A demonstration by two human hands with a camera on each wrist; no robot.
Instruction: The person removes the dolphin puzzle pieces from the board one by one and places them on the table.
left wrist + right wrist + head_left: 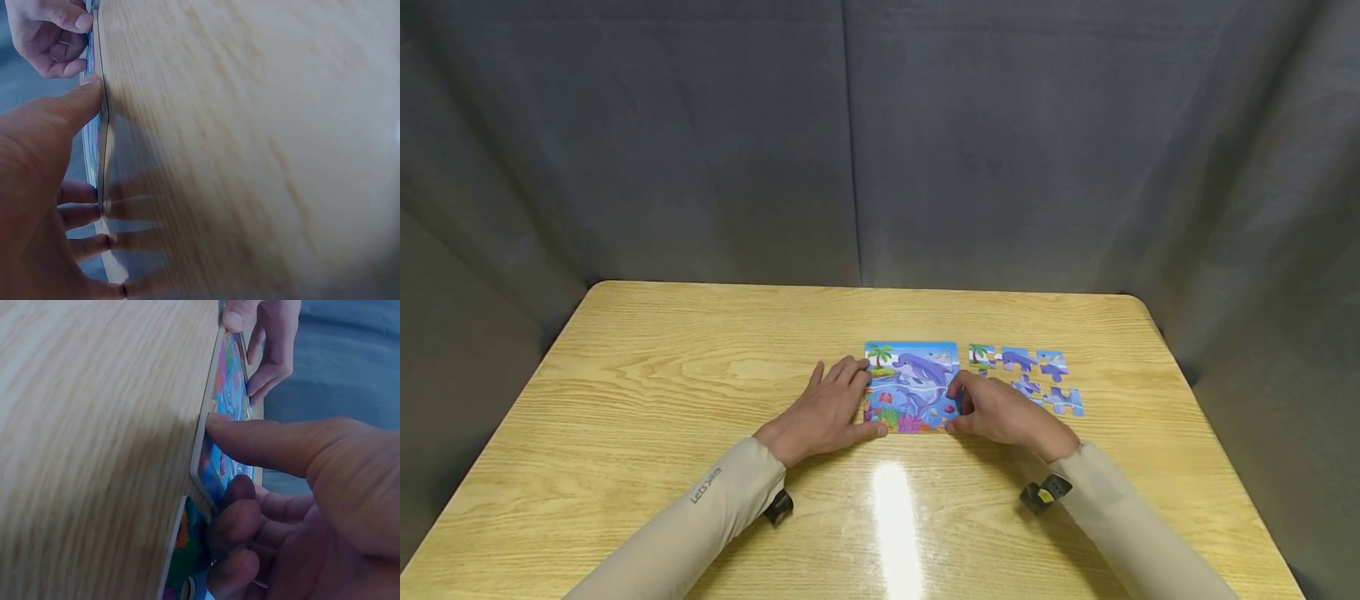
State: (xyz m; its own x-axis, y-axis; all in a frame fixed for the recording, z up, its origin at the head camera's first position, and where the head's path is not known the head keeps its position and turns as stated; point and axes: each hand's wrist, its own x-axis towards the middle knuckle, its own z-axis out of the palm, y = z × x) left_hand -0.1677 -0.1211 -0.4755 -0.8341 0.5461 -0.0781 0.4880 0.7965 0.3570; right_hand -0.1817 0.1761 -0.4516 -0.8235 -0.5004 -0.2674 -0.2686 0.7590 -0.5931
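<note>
A dolphin puzzle board [917,375], with a palm tree, a crab and coral in its picture, lies flat on the table. My left hand [831,407] rests at its left side, fingers spread along that edge and thumb at the front left corner. At the front right corner is my right hand [1003,412]; its thumb [250,437] touches the front edge, and the curled fingers hold the right side. Beside the board, several loose puzzle pieces [1019,359] lie in rows, some hidden under the right hand. One piece [187,550] shows close to the right fingers in the right wrist view.
The wood-grain table [700,358] extends around the board, with a bright glare streak in front. Grey curtains [700,150] hang behind it and at both sides. Each wrist carries a small black camera, the right one [1045,493] near the tabletop.
</note>
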